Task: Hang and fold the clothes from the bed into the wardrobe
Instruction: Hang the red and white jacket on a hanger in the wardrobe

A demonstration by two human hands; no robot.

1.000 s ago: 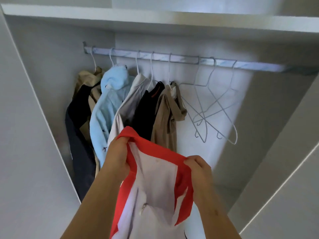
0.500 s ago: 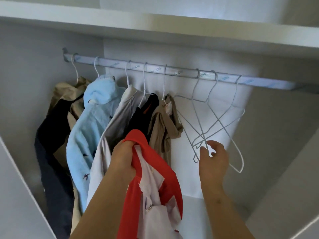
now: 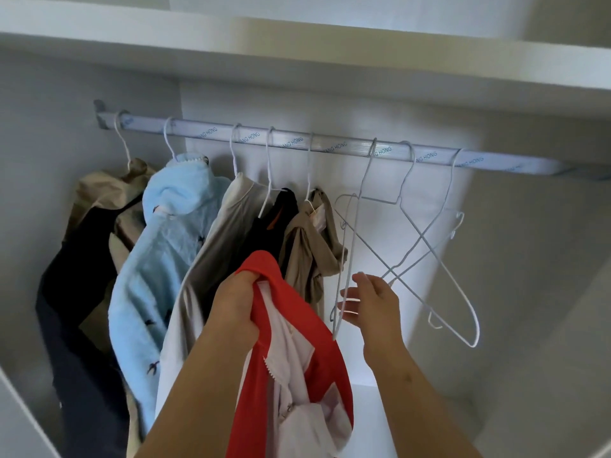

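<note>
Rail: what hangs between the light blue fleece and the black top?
One cream garment on its own hanger hangs between the light blue fleece and the black top; the head view shows it.

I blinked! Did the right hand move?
Yes: the right hand left the red-and-white zip jacket, moving rightward to the empty white wire hanger under the grey metal rail.

Left hand [image 3: 236, 305] raised, gripping garment [image 3: 294, 302]; right hand [image 3: 375, 302] fingers spread.
</note>
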